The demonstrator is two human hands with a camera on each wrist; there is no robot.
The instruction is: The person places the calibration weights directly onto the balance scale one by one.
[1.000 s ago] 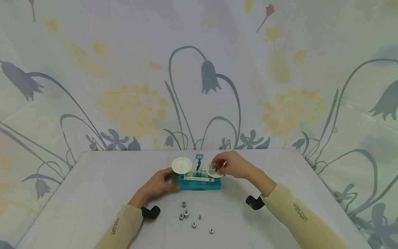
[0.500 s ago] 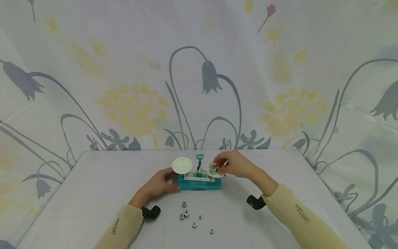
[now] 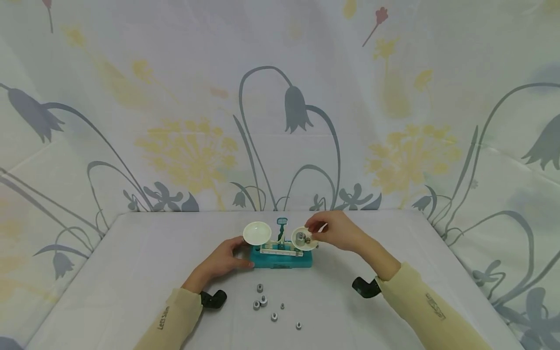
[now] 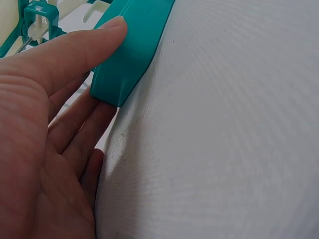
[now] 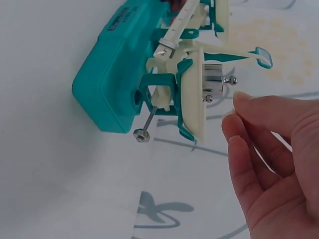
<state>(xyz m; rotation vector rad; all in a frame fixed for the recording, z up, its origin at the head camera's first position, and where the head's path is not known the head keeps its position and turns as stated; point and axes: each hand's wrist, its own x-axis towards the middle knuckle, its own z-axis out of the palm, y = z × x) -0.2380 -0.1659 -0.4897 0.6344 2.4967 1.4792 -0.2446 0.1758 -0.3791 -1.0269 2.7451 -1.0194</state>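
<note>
A teal balance scale (image 3: 282, 261) with two cream pans stands on the table. My left hand (image 3: 222, 256) grips the left end of its base, thumb on the front face and fingers behind, as the left wrist view shows. The left pan (image 3: 257, 234) holds nothing. In the right pan (image 3: 304, 247) stand a larger silver weight (image 5: 213, 78) and a smaller weight (image 5: 207, 98) with a knob. My right hand (image 3: 336, 232) hovers at that pan's right side, fingertips just off the weights, thumb and fingers loosely bent with nothing between them.
Several metal weights stand in front of the scale, among them a tiny one (image 3: 282, 306) and one nearest me (image 3: 299, 325). A white cloth covers the table (image 3: 144, 272). Behind rises a flower-printed curtain (image 3: 280, 146). An adjusting nut (image 5: 142, 135) sticks out from the scale's right end.
My right hand has let go of the small weight in the right pan and drawn slightly to the right, uncovering it. My left hand keeps its hold on the base.
</note>
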